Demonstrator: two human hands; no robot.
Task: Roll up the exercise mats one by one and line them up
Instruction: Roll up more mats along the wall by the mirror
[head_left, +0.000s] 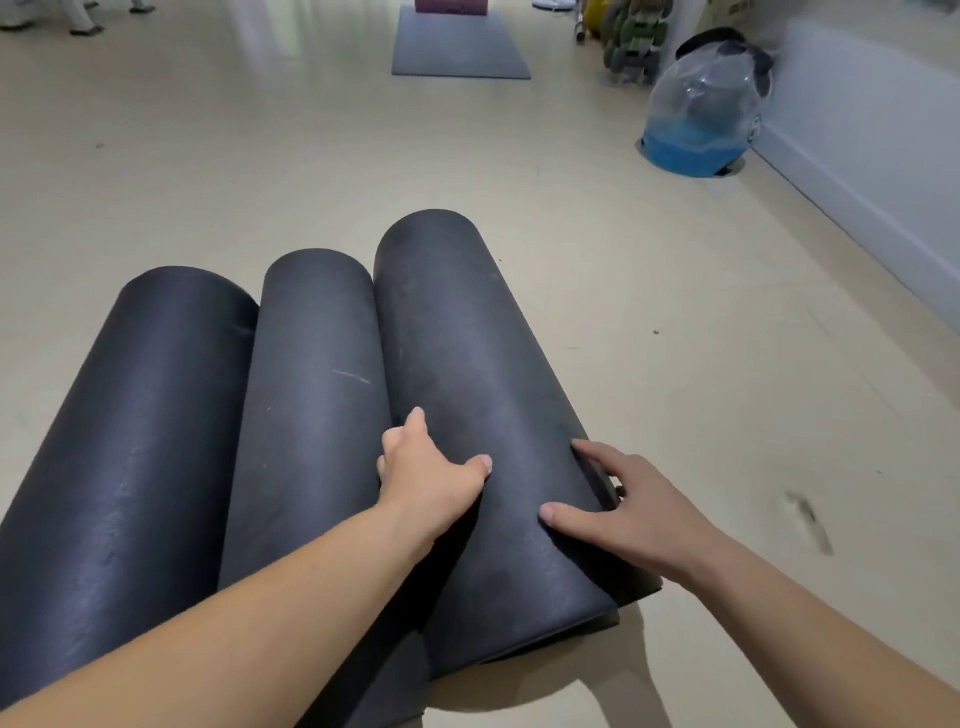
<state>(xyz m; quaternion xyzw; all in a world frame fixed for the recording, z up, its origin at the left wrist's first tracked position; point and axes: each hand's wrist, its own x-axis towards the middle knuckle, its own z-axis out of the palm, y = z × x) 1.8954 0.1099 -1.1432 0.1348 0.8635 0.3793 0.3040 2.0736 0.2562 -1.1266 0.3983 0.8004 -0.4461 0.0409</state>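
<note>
Three dark rolled mats lie side by side on the floor, running away from me: the left roll (135, 431), the middle roll (311, 395) and the right roll (467, 364). My left hand (426, 467) rests on the right roll's left side, fingers tucked into the seam against the middle roll. My right hand (618, 504) presses on that roll's right side, fingers over its loose outer edge. Far ahead, a flat grey mat (460, 47) lies unrolled on the floor.
A clear plastic bag with a blue bottom (701, 109) stands at the right by the white wall (883, 156). A rack of dumbbells (628, 41) is behind it. A purple block (451, 5) sits at the flat mat's far end.
</note>
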